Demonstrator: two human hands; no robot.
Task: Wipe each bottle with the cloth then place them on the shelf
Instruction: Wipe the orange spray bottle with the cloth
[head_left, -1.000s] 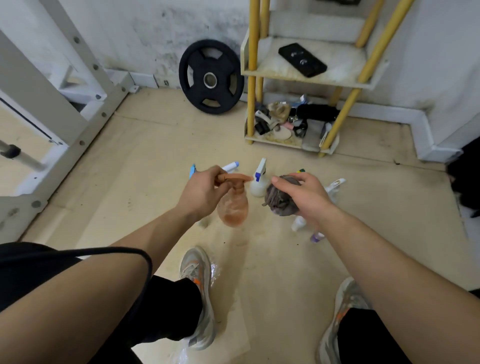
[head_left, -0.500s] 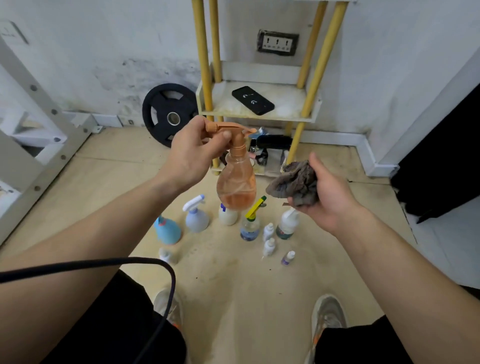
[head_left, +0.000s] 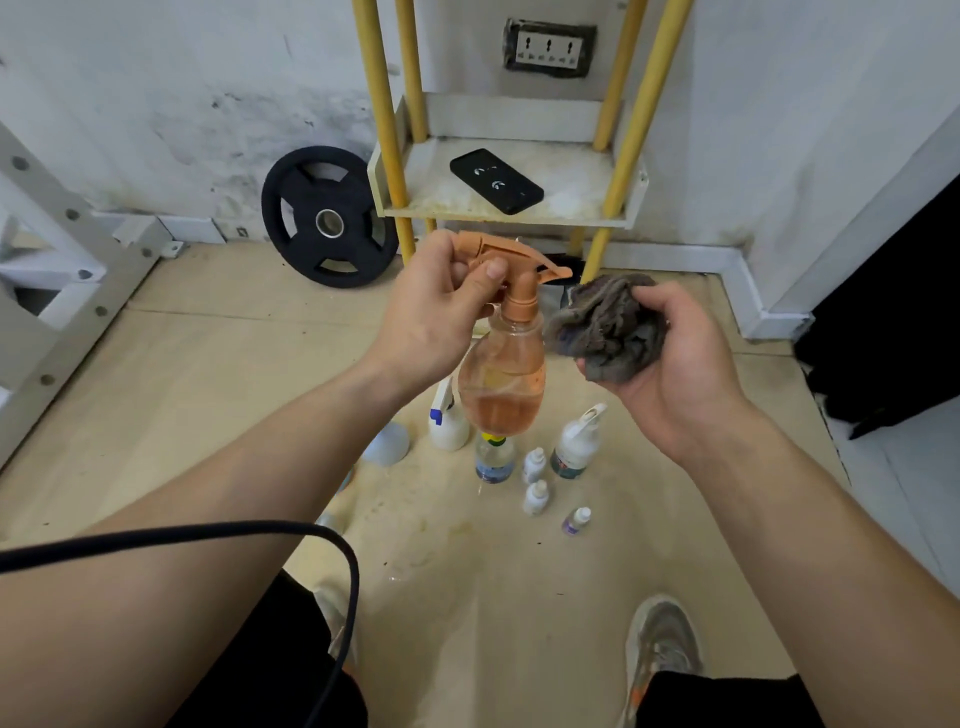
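Orange spray bottle (head_left: 503, 382): translucent, pear-shaped body, part-filled with liquid, opaque orange trigger head. Held upright in air in front of the shelf (head_left: 511, 205); left hand (head_left: 434, 312) fingers wrapped around the trigger head. Right hand (head_left: 670, 358) fingers curled around a bunched grey-brown cloth (head_left: 605, 327), just beside the bottle neck.

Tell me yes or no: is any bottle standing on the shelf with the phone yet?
No: the shelf bears only the black phone, and the orange spray bottle hangs from the left hand.
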